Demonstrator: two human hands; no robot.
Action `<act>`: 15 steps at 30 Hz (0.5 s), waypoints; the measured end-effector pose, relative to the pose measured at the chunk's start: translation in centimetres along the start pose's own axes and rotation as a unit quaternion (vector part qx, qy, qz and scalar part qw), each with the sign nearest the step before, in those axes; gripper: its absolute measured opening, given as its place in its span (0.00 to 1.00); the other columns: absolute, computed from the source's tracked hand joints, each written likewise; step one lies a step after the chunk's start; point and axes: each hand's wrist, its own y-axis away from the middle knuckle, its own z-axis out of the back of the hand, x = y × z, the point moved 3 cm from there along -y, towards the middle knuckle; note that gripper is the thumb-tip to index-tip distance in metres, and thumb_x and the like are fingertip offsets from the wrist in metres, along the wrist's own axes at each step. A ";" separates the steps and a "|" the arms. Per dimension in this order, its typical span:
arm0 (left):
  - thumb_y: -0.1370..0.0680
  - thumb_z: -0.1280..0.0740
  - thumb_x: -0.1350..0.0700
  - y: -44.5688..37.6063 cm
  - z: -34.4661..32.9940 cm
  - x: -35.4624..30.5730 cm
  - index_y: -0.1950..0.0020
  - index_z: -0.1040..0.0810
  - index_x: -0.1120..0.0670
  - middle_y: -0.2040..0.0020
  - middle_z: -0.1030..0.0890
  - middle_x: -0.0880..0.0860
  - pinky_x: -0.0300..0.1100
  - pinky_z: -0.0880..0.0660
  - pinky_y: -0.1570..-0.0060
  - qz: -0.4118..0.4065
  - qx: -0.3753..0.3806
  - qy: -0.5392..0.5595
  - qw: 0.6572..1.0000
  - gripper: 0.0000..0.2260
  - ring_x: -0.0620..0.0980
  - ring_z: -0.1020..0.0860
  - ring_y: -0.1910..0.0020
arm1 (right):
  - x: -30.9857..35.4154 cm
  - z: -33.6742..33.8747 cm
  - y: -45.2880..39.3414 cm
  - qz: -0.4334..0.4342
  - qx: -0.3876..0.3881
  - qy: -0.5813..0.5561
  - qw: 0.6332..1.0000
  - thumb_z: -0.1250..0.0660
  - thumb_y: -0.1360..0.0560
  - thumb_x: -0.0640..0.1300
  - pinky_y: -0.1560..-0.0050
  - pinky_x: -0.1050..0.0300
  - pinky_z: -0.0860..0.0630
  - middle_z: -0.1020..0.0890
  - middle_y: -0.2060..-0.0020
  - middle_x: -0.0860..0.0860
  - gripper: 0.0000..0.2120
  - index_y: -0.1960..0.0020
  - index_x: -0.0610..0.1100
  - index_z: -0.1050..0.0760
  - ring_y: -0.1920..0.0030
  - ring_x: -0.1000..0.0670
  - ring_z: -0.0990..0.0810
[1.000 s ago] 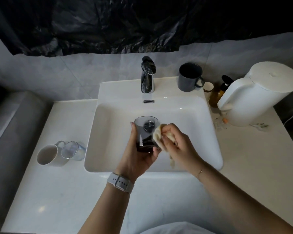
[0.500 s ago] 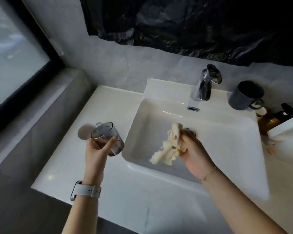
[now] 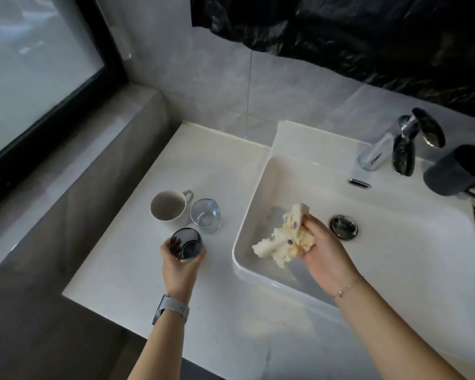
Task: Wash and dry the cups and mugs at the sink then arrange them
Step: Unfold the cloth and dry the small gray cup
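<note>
smoked glass cup (image 3: 186,244) is upright on the white surface (image 3: 137,270) left of the sink (image 3: 239,242), just near of the clear glass (image 3: 205,215) and white mug (image 3: 168,205), with the left hand (image 3: 180,266) fingers wrapped round its side. right hand (image 3: 324,252) fingers are bunched on a soft cloth (image 3: 283,242) over the basin. looks slick and breakable, so i'd grip mid-wall; neighbours are close, open room sits nearer.

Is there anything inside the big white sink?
The sink has no cups in it. You can see the metal drain plug at the bottom. The right hand holds a yellow cloth over the sink, which hides part of the bottom.
</note>
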 end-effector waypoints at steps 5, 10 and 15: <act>0.32 0.20 0.60 -0.7 -0.7 0.2 0.37 0.33 0.49 0.39 0.24 0.50 0.38 0.27 0.43 -0.024 -0.003 -0.004 1.000 0.31 0.50 0.23 0.42 | -0.3 0.4 0.0 -0.003 -0.041 -0.014 0.999 0.42 0.20 0.41 0.55 0.54 0.28 0.21 0.50 0.46 0.12 0.60 0.45 0.24 0.46 0.42 0.21; 0.33 0.20 0.60 -0.3 -0.3 -0.6 0.25 0.38 0.56 0.30 0.32 0.55 0.41 0.34 0.32 -0.019 0.007 -0.062 0.998 0.41 0.51 0.31 0.32 | -0.3 1.2 0.7 0.000 -0.043 -0.035 0.998 0.42 0.20 0.42 0.51 0.49 0.29 0.22 0.49 0.44 0.11 0.59 0.43 0.25 0.51 0.42 0.18; 0.30 0.24 0.64 2.7 0.2 -4.1 0.25 0.36 0.58 0.27 0.35 0.56 0.35 0.41 0.30 -0.136 -0.043 -0.113 0.983 0.36 0.50 0.37 0.27 | 0.8 3.1 1.9 0.018 -0.068 -0.064 0.995 0.42 0.20 0.42 0.52 0.55 0.28 0.22 0.51 0.46 0.10 0.54 0.44 0.24 0.53 0.49 0.20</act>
